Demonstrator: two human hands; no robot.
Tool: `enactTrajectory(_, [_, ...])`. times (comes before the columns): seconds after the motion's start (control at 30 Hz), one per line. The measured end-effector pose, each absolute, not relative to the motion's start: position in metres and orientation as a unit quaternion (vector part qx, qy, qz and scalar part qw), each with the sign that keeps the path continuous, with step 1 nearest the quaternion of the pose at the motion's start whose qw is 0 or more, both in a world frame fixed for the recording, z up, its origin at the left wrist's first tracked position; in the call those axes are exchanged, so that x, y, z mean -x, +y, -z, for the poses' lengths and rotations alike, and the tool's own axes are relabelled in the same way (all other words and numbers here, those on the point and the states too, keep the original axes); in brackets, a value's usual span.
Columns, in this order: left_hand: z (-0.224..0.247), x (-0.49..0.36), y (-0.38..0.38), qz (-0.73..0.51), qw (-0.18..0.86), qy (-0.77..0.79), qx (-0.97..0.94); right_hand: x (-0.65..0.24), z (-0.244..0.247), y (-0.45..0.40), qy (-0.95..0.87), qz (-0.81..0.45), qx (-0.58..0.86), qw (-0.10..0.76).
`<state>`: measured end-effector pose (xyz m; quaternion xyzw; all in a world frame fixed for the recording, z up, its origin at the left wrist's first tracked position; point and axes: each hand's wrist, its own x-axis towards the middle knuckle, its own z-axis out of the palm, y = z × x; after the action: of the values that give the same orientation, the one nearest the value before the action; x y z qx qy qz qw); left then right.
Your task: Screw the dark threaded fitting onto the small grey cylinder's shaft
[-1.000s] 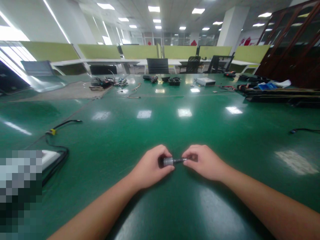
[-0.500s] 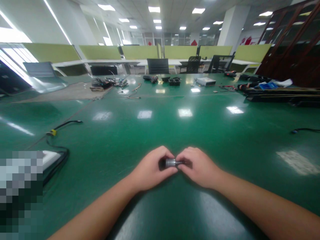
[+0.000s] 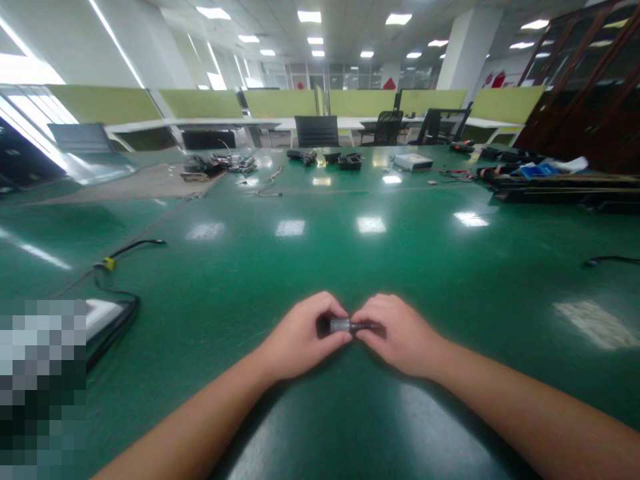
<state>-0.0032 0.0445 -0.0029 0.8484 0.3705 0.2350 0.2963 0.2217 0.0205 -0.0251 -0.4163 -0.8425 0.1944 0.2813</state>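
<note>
Low over the green table, a small silver metal cylinder (image 3: 341, 325) with a thin dark shaft (image 3: 361, 327) lies sideways between my two hands. My left hand (image 3: 307, 337) is curled around the cylinder, its thumb below and its fingers above. The shaft end is pinched by my right hand (image 3: 395, 333), between the thumb and bent fingers. Both sets of fingertips come close together at the middle. The cylinder's left end sits in the shadow of my left palm, and the shaft's far end is partly hidden by my right fingers.
The green tabletop (image 3: 240, 267) reflects the ceiling lights. To the left are a black cable (image 3: 135, 248) and a partly pixelated pale device (image 3: 100, 317). Tools and parts (image 3: 345, 161), a white box (image 3: 413, 162) and a dark stack (image 3: 565, 190) lie farther back. Another cable (image 3: 610, 260) enters from the right.
My left thumb has drawn back slightly to the left from my right fingertips. The metal cylinder has shifted very slightly left. My right hand stays almost in place.
</note>
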Motion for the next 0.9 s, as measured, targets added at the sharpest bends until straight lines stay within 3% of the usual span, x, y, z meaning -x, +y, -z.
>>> enactTrajectory(0.9, [0.0034,0.0052,0.0437,-0.245,0.293,0.373,-0.845,-0.2252,0.02,0.0197,-0.836,-0.177,0.436,0.282])
